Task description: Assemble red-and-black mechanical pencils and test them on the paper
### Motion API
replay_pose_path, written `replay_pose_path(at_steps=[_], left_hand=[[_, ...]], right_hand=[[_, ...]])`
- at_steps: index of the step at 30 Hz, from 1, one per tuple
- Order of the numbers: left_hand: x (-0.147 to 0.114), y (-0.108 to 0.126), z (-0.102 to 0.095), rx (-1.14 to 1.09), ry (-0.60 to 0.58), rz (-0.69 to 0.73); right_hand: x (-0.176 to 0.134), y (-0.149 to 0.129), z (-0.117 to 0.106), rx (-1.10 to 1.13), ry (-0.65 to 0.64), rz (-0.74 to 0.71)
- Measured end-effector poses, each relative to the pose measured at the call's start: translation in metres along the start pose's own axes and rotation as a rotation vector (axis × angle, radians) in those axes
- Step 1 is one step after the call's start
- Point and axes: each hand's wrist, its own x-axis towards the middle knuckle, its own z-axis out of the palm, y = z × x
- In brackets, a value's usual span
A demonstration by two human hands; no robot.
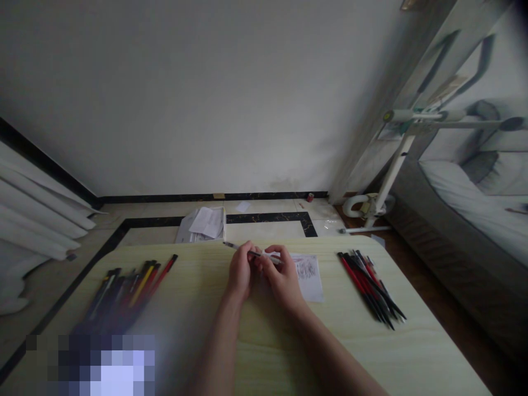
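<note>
The left hand (241,270) and right hand (285,281) grasp a pen (254,253) between them over the tabletop (268,341), apparently mid-handling; the next move likely calls for steady fingers. Scribbled paper (311,285) lies at 3 o'clock, just beside; farther out, black-and-red pens (371,283) at 3, mixed pens (141,286) at 9.

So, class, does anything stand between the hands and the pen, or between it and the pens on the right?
Nothing visible separates the left hand or right hand from the pen: both hold it. Between it and the pens on the right lies the paper, flat, partly behind the right hand.
</note>
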Motion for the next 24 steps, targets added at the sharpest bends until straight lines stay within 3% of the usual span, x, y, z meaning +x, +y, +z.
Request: replay_pose_path(at_steps=[24], left_hand=[[0.0008, -0.0009, 0.0004, 0.001, 0.046, -0.027]], right_hand=[[0.0028, -0.0017, 0.0008, 0.092, 0.022, 0.063]])
